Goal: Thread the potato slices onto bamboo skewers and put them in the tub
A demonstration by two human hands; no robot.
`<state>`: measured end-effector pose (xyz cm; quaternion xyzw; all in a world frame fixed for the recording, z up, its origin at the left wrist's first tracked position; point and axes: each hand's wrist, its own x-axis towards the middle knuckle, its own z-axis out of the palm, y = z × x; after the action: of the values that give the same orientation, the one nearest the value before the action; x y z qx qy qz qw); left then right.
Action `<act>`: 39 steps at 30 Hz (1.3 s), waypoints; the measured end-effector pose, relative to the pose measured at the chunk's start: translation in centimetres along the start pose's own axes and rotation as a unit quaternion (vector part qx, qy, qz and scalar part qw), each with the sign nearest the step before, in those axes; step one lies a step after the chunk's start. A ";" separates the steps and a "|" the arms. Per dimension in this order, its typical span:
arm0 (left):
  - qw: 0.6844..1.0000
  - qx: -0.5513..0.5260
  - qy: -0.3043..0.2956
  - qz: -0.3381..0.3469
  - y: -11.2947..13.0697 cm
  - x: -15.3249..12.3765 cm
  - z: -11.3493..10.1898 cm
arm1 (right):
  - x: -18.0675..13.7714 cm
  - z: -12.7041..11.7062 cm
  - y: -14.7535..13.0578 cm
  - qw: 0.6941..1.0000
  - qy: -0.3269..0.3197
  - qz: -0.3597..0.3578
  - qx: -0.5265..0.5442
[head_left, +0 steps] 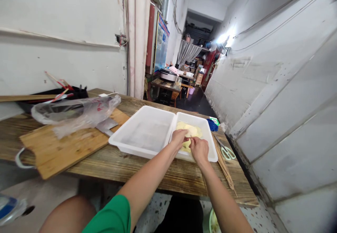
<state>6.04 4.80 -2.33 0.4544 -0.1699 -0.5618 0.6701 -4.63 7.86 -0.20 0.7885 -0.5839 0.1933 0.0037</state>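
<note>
My left hand [179,137] is closed over the right-hand white tray, pinching a pale yellow slice [187,133] that looks like potato. Close beside it, my right hand [199,149] is closed on a thin stick, apparently a bamboo skewer [191,137]; its tip meets the slice near my left fingertips, though I cannot tell whether it goes through. Beneath both hands, more pale yellow slices [195,130] lie in the white tray [212,145]. A bundle of bamboo skewers [223,166] rests on the table along that tray's right side.
Left of the slices stands a second white tray [143,131]. Farther left are a cleaver [106,125], a wooden cutting board [71,148] and a plastic bag [79,111]. Scissors [228,152] and a blue item [212,124] lie on the wooden table [168,180] at right.
</note>
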 end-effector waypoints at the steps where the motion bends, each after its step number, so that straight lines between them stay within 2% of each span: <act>1: 1.000 0.001 -0.001 -0.001 0.0 0.0 0.0 | 0.0 0.0 -0.1 1.000 0.000 0.001 -0.006; 8: 1.000 0.015 0.006 0.005 -0.1 0.0 0.2 | 0.9 -0.3 -0.8 0.999 -0.024 0.019 -0.042; 10: 1.000 0.008 0.007 0.020 -0.2 0.0 0.1 | 1.0 -0.6 -0.7 0.999 -0.036 0.007 -0.041; 12: 0.999 0.002 0.014 0.041 -0.2 0.1 0.1 | 0.6 -1.3 0.0 0.999 -0.015 -0.022 -0.027; 15: 0.998 -0.004 0.025 0.051 -0.2 0.1 -0.1 | -1.9 -2.5 2.5 0.994 0.095 -0.047 0.016; 17: 0.999 -0.016 0.019 0.040 -0.1 0.1 -0.1 | -4.8 -2.9 4.8 0.984 0.161 -0.018 0.067; 18: 0.999 -0.022 0.014 0.033 -0.1 0.0 -0.1 | -6.4 -2.8 5.8 0.981 0.167 0.013 0.102; 20: 0.999 -0.029 0.008 0.019 0.0 -0.1 -0.1 | -9.5 -2.2 7.5 0.972 0.110 0.070 0.197; 21: 0.999 -0.030 0.006 0.013 0.0 -0.2 -0.1 | -10.7 -1.7 7.9 0.960 0.057 0.085 0.262; 23: 1.000 -0.030 0.004 0.002 0.1 -0.3 -0.1 | -12.5 -0.3 8.1 0.911 -0.042 0.101 0.397; 26: 0.999 -0.033 -0.004 -0.018 0.0 -0.3 -0.2 | -13.1 1.5 7.2 0.839 -0.108 0.128 0.517; 29: 0.999 -0.031 -0.015 -0.034 -0.1 -0.1 -0.3 | -12.6 2.5 6.1 0.810 -0.102 0.151 0.557; 33: 0.998 -0.022 -0.040 -0.038 0.0 -0.1 -0.5 | -12.2 3.0 5.1 0.778 -0.054 0.151 0.607; 37: 0.985 -0.083 -0.122 -0.094 0.6 -0.5 -0.5 | -12.2 3.8 3.9 0.740 -0.059 0.154 0.652; 39: 0.974 -0.131 -0.158 -0.096 0.9 -0.7 -0.6 | -12.2 4.3 3.1 0.729 -0.062 0.147 0.665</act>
<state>6.79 5.68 -1.70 0.2829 -0.1541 -0.7054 0.6313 -9.20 17.10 -8.59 0.5037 -0.4135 0.4812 -0.5863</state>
